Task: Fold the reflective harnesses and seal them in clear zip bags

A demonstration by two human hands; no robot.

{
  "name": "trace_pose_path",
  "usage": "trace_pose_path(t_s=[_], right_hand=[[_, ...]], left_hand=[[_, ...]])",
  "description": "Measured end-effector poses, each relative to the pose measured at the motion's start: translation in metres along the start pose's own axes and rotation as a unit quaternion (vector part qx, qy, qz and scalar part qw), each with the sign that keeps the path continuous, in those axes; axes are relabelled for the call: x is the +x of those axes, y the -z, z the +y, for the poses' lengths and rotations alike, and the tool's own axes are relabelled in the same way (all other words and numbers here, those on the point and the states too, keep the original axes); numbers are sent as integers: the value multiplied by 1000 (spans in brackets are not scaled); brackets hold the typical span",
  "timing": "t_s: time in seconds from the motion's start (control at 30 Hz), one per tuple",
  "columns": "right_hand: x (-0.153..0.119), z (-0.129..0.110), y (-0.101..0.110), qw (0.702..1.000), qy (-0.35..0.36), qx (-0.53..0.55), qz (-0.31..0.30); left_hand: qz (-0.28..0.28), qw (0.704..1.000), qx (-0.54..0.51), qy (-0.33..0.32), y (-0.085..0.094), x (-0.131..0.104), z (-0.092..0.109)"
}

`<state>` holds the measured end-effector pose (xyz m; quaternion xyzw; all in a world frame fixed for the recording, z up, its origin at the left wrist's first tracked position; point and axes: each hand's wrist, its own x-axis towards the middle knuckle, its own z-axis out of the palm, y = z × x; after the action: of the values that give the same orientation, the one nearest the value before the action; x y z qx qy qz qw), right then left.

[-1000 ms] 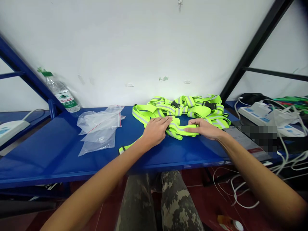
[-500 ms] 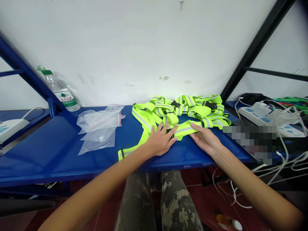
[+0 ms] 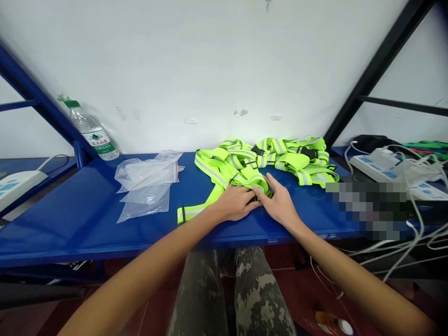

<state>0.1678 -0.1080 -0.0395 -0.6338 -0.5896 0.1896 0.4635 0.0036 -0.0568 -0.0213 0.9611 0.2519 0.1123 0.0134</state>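
Neon-yellow reflective straps (image 3: 213,170) with grey stripes and black buckles lie in a loose heap at the back of the blue table. At the heap's near side, my left hand (image 3: 238,203) grips a folded part of the strap, its fingers curled over it. Close against it, my right hand (image 3: 278,200) holds the same fold from the right, thumb on the near side. Part of the strap is hidden under the fingers. One strap end (image 3: 189,213) with a black slider lies to the left, beside my left forearm.
Clear zip bags (image 3: 149,184) lie left of the straps on the blue table (image 3: 80,210). A water bottle (image 3: 94,133) leans at the back left. White power strips (image 3: 374,168) and cables are at the right, near a pixelated dark object (image 3: 371,205). Behind is a white wall.
My right hand has moved left to meet my left hand, folding the strap stretch it held over towards the left. The left fingers have curled in from a flat spread.
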Motion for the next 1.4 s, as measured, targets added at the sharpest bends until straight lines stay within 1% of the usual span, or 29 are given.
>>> trace_pose_path(t_s=[0.07, 0.13, 0.23, 0.33, 0.43, 0.47, 0.5, 0.53, 0.6, 0.63, 0.7, 0.77, 0.83, 0.9, 1.0, 1.1, 1.17, 1.2, 1.27, 1.33, 1.4], right_hand=[[3, -5, 2, 997, 59, -49, -17], [5, -9, 6, 989, 116, -74, -48], [8, -10, 12, 977, 170, -96, -85], [10, -5, 12, 961, 225, -120, -103], [9, 1, 6, 942, 283, -144, -110], [9, 2, 4, 935, 299, -155, -112], [8, 3, 2, 927, 313, -170, -115], [8, 3, 1, 921, 323, -186, -117], [7, 2, 1, 908, 333, -224, -118], [6, -1, 1, 902, 336, -244, -118], [4, -8, 4, 889, 344, -280, -110], [0, -17, 4, 880, 361, -297, -88], [-3, -25, 2, 869, 388, -295, -86], [-4, -27, -4, 859, 408, -289, -111], [-1, -18, -15, 855, 403, -288, -157], [3, -6, -20, 857, 396, -276, -179], [6, -3, -21, 859, 393, -271, -185], [6, -4, -20, 860, 390, -272, -189], [6, -8, -19, 857, 379, -286, -199], [5, -16, -19, 850, 367, -314, -211], [3, -22, -19, 841, 352, -345, -223]], left_hand=[[13, 1000, -2, -10, -1, 0, -1], [32, 999, -4, -19, -3, -1, -3], [59, 998, 3, -19, -4, -7, -5], [123, 991, 43, 18, 0, -16, -6], [221, 967, 92, 86, 9, -25, -7], [238, 961, 106, 94, 12, -28, -8], [238, 960, 121, 89, 13, -30, -9], [222, 963, 131, 76, 14, -33, -11], [156, 978, 131, 48, 11, -36, -16], [124, 984, 125, 40, 9, -38, -18], [83, 990, 113, 35, 3, -39, -21], [65, 991, 108, 31, 0, -38, -21], [58, 993, 98, 33, 0, -38, -19], [52, 993, 85, 57, 3, -38, -16], [47, 991, 67, 109, 11, -45, -14], [43, 987, 54, 145, 24, -59, -16], [15, 983, 53, 177, 38, -71, -19], [-13, 979, 51, 198, 46, -76, -21], [-95, 965, 38, 240, 65, -83, -25], [-188, 942, 29, 276, 82, -85, -28], [-261, 918, 35, 298, 94, -83, -29]])
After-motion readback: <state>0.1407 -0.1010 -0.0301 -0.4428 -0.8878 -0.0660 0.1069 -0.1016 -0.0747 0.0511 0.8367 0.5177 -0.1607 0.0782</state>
